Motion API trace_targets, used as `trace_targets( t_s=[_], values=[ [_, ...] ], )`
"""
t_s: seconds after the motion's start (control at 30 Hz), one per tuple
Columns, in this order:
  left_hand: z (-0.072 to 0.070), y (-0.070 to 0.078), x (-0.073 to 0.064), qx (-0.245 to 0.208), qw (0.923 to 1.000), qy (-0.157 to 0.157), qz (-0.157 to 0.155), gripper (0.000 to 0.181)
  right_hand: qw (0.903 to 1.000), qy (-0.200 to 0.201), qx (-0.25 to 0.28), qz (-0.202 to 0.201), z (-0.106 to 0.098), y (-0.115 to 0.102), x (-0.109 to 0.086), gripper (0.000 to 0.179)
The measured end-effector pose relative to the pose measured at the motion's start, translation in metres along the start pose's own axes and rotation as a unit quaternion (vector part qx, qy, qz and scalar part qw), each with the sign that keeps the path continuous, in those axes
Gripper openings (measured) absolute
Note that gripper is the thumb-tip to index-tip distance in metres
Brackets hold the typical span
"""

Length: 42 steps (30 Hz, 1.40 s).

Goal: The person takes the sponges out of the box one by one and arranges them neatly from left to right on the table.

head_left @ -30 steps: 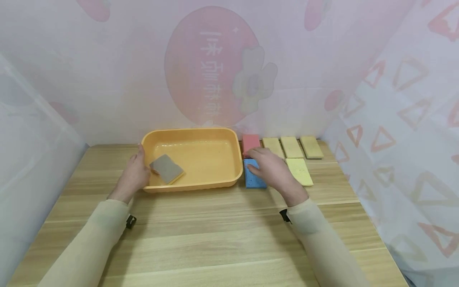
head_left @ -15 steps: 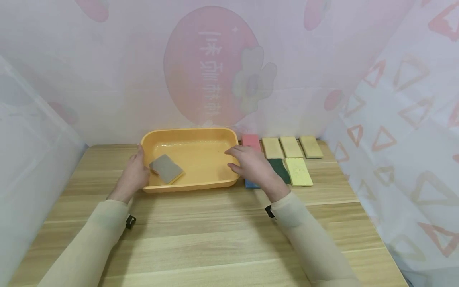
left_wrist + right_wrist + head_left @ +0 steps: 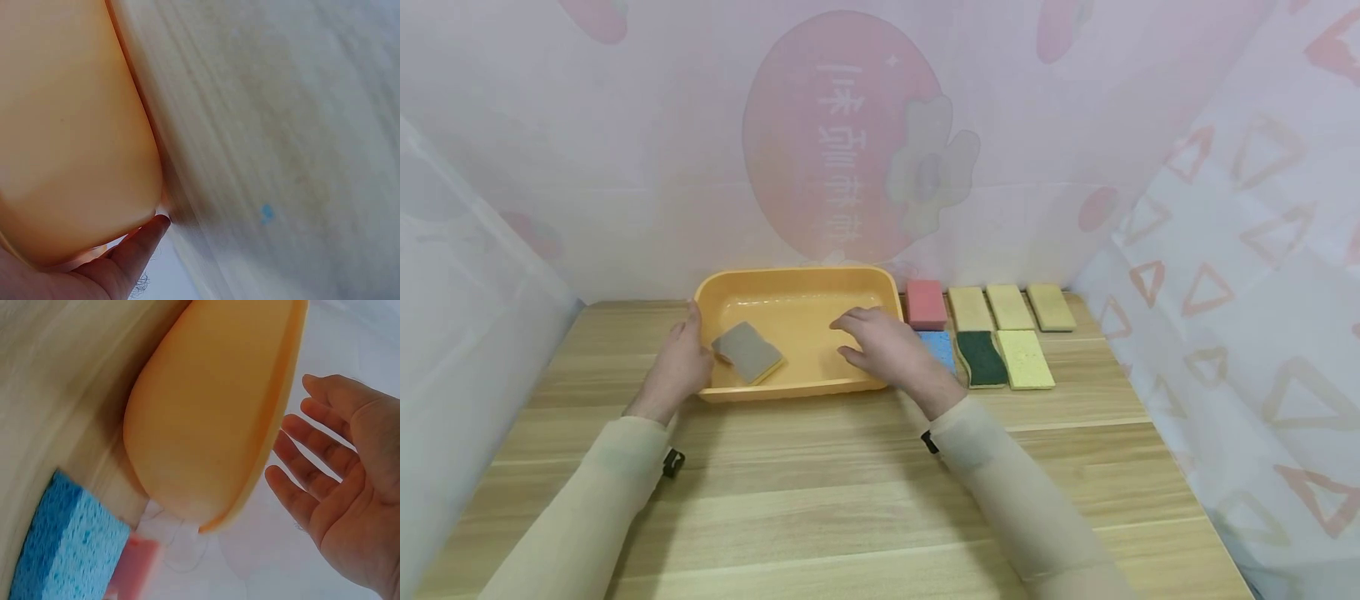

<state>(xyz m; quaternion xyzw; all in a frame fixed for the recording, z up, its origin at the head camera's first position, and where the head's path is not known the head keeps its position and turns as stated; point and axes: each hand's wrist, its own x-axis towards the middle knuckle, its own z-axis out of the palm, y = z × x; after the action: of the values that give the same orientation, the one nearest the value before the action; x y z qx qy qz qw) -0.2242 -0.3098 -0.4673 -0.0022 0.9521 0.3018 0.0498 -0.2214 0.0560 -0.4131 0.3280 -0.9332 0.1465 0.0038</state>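
Note:
An orange-yellow plastic basin (image 3: 808,333) stands at the back of the table. Its left end is held by my left hand (image 3: 679,363), with the thumb up at the rim; in the left wrist view, the fingers (image 3: 139,251) lie along the outer wall. Inside the basin, toward the left, rests a grey-topped sponge (image 3: 748,352) with a yellow underside. My right hand (image 3: 883,348) hovers over the basin's right part. In the right wrist view its fingers (image 3: 317,442) are loosely bent and spread, holding nothing. A blue sponge (image 3: 938,348) lies partly hidden behind that hand.
Right of the basin, sponges lie in two rows: a red one (image 3: 926,303), several pale yellow ones including this sponge (image 3: 1009,307), a green-topped wavy one (image 3: 981,360) and a bright yellow one (image 3: 1026,360). A printed cloth wall (image 3: 662,167) closes off the back.
My right hand has moved left, from above the blue and red sponges to over the basin, uncovering the green-topped sponge. The left hand stays at the basin's left end.

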Motion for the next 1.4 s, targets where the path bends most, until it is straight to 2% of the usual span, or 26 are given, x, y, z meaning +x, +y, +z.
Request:
trace_targets(
  t_s=[0.3,0.73,0.87,1.17,1.4],
  values=[
    [0.001,0.000,0.001,0.003,1.0000,0.001,0.003,0.105,0.9997,-0.018,-0.010,-0.009,0.011,-0.019,0.019,0.046],
    [0.001,0.002,0.001,0.007,1.0000,0.000,-0.002,0.105,0.9979,-0.044,-0.022,-0.043,0.031,-0.037,0.047,0.047],
    [0.002,0.001,0.002,0.007,1.0000,-0.001,-0.004,0.106,0.9962,-0.058,-0.026,-0.059,0.038,-0.041,0.055,0.048],
    [0.001,0.002,-0.001,0.014,0.9999,0.000,0.001,0.106,0.9908,-0.057,-0.024,-0.120,0.053,-0.045,0.072,0.038],
    [0.000,0.002,-0.001,0.006,1.0000,-0.004,-0.002,0.107,0.9862,-0.090,-0.022,-0.137,0.058,-0.048,0.082,0.038]
  ],
)
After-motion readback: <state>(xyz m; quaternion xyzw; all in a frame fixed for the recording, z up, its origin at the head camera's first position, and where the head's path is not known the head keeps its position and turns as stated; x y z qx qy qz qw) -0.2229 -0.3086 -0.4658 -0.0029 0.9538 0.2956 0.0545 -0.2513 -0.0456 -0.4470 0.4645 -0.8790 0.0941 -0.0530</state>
